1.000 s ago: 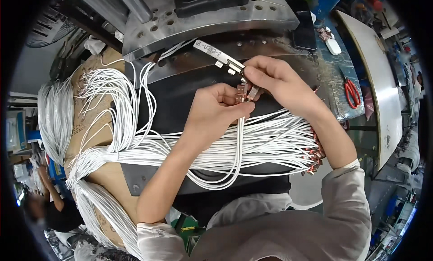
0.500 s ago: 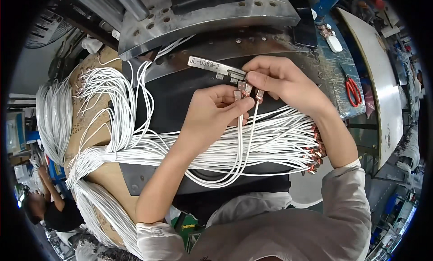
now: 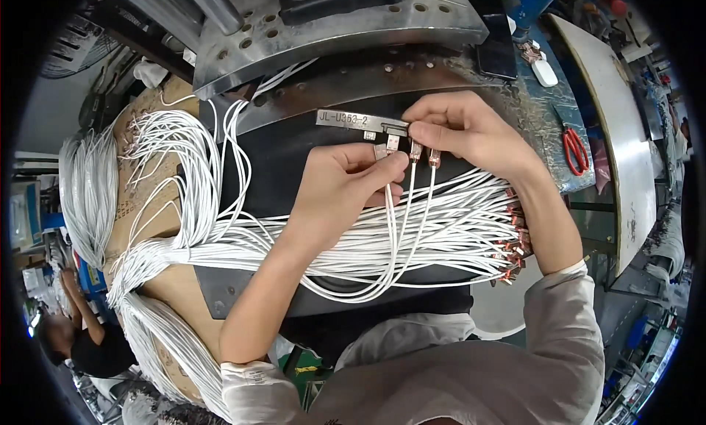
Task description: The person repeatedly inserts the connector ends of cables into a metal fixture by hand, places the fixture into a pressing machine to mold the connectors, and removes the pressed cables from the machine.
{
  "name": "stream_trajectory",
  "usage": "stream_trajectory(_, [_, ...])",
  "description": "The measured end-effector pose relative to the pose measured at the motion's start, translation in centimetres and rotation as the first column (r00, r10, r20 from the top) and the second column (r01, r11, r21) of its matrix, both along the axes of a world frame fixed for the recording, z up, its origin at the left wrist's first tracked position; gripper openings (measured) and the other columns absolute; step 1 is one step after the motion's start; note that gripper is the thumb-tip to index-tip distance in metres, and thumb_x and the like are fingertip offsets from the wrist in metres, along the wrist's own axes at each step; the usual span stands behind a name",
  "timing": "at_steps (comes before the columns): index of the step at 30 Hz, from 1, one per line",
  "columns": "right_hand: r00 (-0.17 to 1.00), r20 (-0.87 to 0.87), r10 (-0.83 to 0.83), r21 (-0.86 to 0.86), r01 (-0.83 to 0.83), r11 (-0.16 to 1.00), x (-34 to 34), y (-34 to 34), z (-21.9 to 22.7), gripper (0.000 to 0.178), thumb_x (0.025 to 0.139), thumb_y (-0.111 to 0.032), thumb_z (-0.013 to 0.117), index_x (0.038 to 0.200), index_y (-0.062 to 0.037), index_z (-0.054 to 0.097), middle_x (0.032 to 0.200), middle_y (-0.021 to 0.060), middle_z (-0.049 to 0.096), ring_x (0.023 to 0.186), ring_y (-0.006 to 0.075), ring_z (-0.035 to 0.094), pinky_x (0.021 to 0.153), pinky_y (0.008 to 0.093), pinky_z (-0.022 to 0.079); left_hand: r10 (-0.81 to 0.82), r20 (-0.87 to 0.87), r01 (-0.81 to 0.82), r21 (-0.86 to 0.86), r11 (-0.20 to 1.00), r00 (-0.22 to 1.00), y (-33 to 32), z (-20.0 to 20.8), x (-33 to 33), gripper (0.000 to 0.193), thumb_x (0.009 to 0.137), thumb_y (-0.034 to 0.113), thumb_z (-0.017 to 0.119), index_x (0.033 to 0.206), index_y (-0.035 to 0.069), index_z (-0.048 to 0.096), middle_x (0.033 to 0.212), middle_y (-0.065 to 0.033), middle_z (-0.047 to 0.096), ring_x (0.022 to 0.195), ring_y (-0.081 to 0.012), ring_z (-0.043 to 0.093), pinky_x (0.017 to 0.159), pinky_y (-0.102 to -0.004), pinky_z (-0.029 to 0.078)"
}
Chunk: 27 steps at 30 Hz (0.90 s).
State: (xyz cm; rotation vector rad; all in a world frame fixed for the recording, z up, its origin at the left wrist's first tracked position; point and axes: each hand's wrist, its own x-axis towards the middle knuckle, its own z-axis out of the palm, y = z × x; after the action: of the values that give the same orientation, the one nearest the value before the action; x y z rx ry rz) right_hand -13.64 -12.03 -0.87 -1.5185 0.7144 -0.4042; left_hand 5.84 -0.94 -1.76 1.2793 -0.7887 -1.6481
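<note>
My left hand [image 3: 340, 190] is closed, thumb and fingers pinching a USB plug [image 3: 393, 143] on a white cable, with a second plug beside it partly hidden by the fingers. My right hand [image 3: 474, 137] grips the right end of a slim engraved metal bar [image 3: 346, 120] with slots and small fittings along its lower edge. Two more cable plugs with copper-coloured parts [image 3: 434, 159] hang just below the right fingers; whether they seat in the bar cannot be told. The thin white cables [image 3: 407, 241] loop down from the plugs.
A thick bundle of white cables [image 3: 353, 252] runs across the black surface under my hands, its copper-coloured ends at right. Further cable bundles [image 3: 92, 193] lie on cardboard at left. A heavy metal machine plate [image 3: 338, 39] stands behind; red-handled pliers [image 3: 574, 150] lie at far right.
The metal bar has shifted slightly right and down and lies more level. The plugs have spread apart, with one now below the right fingers and clear of the left hand.
</note>
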Motion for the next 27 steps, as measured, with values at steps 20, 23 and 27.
stream_trajectory(20, [0.989, -0.137, 0.047, 0.003, -0.047, 0.999, -0.5, -2.1, 0.2, 0.032, 0.077, -0.004, 0.084, 0.105, 0.0028, 0.073, 0.09, 0.0067, 0.073, 0.074, 0.0117, 0.066, 0.063, 0.0247, 0.051, -0.14, 0.426, 0.11, 0.093, 0.99, 0.894, -0.9, 2.6, 2.8, 0.03, 0.092, 0.025, 0.076, 0.094, -0.004, 0.076, 0.077, -0.0062, 0.07, 0.066, -0.0078, 0.063, 0.055, -0.0269, 0.051])
stream_trajectory(23, [0.98, -0.194, 0.044, -0.675, -0.166, 0.719, -0.5, -3.8, -0.9, 0.036, 0.077, -0.012, 0.085, 0.109, -0.0004, 0.076, 0.098, 0.0104, 0.07, 0.083, 0.0185, 0.065, 0.069, 0.0298, 0.051, -0.117, 0.671, 0.111, 0.051, 0.992, 0.733, -1.0, 2.3, 3.1, 0.029, 0.09, 0.026, 0.077, 0.091, -0.003, 0.076, 0.073, -0.0062, 0.069, 0.063, -0.0082, 0.061, 0.053, -0.0293, 0.048])
stream_trajectory(27, [0.966, -0.256, 0.047, -0.724, -0.223, 0.653, 0.0, -3.3, -0.6, 0.033, 0.08, -0.016, 0.081, 0.108, -0.0016, 0.075, 0.109, 0.0129, 0.065, 0.097, 0.028, 0.063, 0.08, 0.0372, 0.05, 0.231, 0.79, 0.043, -0.309, 0.95, 0.568, -0.3, 0.9, 2.5, 0.025, 0.086, 0.024, 0.079, 0.088, -0.001, 0.076, 0.07, -0.0064, 0.067, 0.063, -0.0128, 0.061, 0.054, -0.0323, 0.046])
